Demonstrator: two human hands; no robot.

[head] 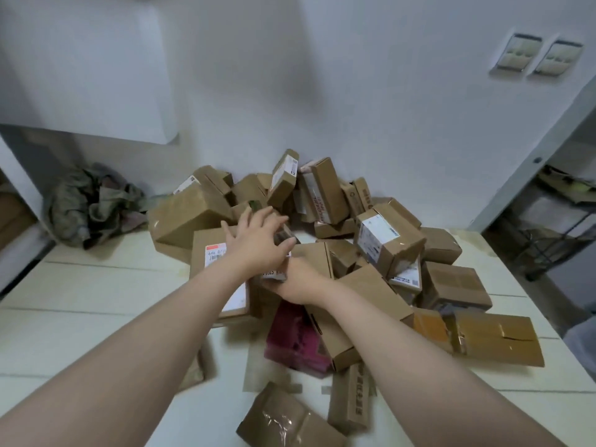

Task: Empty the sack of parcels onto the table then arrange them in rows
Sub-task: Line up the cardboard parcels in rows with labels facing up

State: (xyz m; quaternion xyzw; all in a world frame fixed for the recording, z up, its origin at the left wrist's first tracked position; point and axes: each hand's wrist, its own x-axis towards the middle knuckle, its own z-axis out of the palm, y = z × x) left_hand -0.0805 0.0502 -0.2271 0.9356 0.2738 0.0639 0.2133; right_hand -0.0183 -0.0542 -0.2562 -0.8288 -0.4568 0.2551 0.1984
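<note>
A heap of brown cardboard parcels (383,243) lies in the middle of the pale plank table (96,285), reaching back to the wall. The emptied camouflage-green sack (93,208) sits crumpled at the back left of the table. Both my hands meet at the front of the heap on one small labelled parcel (274,273). My left hand (258,241) lies over its top with the thumb wrapped round its side. My right hand (298,280) grips it from below and the right. Most of that parcel is hidden by my hands.
A magenta parcel (296,343) and several loose boxes lie near the table's front, one plastic-wrapped box (283,421) at the very edge. A metal shelf (564,204) stands to the right. A white cabinet (84,66) hangs at the upper left. Bare tabletop shows at the left.
</note>
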